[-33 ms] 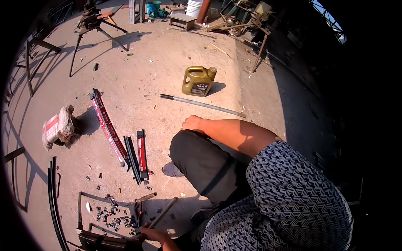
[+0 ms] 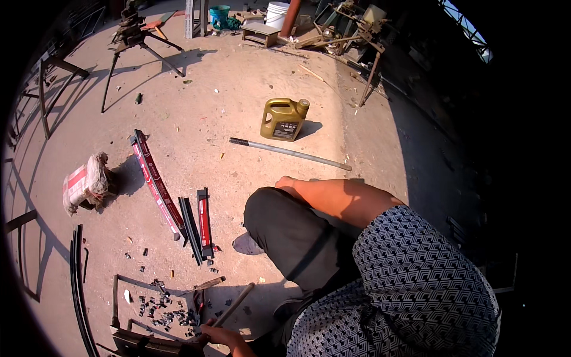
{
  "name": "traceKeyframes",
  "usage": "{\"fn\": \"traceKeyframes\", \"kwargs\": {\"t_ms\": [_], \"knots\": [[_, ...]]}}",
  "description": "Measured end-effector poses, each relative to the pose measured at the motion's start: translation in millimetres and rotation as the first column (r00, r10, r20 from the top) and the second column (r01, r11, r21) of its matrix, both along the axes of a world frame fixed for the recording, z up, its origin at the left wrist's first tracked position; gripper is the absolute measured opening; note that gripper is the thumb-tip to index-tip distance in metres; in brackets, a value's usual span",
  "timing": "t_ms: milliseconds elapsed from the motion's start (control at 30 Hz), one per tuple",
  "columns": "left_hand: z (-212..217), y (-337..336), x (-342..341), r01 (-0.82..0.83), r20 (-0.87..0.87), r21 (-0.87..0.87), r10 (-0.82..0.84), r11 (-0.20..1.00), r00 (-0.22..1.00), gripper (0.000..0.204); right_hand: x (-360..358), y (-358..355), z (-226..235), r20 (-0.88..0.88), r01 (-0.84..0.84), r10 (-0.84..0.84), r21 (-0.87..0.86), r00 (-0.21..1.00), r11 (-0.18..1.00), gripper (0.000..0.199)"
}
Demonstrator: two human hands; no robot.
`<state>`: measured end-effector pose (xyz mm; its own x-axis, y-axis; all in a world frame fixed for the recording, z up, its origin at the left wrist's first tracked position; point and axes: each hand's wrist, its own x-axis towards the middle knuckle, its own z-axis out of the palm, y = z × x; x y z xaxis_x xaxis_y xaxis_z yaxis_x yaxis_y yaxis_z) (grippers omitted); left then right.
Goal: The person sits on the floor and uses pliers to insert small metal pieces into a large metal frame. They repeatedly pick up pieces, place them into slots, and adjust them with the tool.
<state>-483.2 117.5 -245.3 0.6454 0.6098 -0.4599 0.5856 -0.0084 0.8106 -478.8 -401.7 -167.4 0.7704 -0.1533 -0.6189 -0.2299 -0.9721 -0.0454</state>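
At the lower edge, my left hand (image 2: 221, 335) is closed around the lower end of a wooden stick (image 2: 237, 303), right beside the corner of a dark metal frame (image 2: 143, 342). Small black cut pieces (image 2: 169, 315) lie scattered over the ground by this frame, with red-handled pliers (image 2: 200, 307) and another wooden-handled tool (image 2: 209, 283) close by. My right arm reaches across to my bent knee. There my right hand (image 2: 286, 182) sits at the knee's far side, its fingers mostly hidden behind the dark trouser leg.
Red-labelled dark strips (image 2: 157, 184), a shorter red strip (image 2: 204, 223) and black strips (image 2: 190, 232) lie ahead. Beyond are a metal rod (image 2: 291, 154), a gold oil jug (image 2: 284, 119) and a wrapped bundle (image 2: 86, 183). A tripod stand (image 2: 132, 38) stands far left.
My right hand has drawn back to the right and slipped further behind the knee. The whole view has shifted slightly; my left hand keeps its place by the frame.
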Motion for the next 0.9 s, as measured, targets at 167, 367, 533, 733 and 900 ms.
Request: {"fn": "traceKeyframes", "kwargs": {"t_ms": [167,367,533,733,900], "knots": [[10,-3,-4,-0.004,-0.020,-0.077,0.003,0.997,1.000,0.033,-59,15,-25,-0.366,-0.220,0.118,-0.252,0.923,0.943,0.026],[17,4,1,0.002,0.018,-0.128,0.000,0.992,1.000,0.033,-57,51,62,-0.104,-0.170,0.160,-0.086,0.982,0.982,0.024],[6,-1,-3,-0.004,0.058,-0.138,0.012,0.990,0.998,0.028,-60,58,105,-0.074,0.016,-0.023,-0.091,0.997,0.996,0.026],[-3,13,-2,-0.069,0.100,-0.217,0.092,0.974,0.991,0.026,-45,90,159,0.242,-0.083,0.126,-0.180,0.962,0.980,0.022],[3,10,-3,-0.036,0.102,-0.197,0.057,0.980,0.993,0.027,-30,101,175,0.366,-0.114,0.231,-0.316,0.901,0.942,0.021]]}}
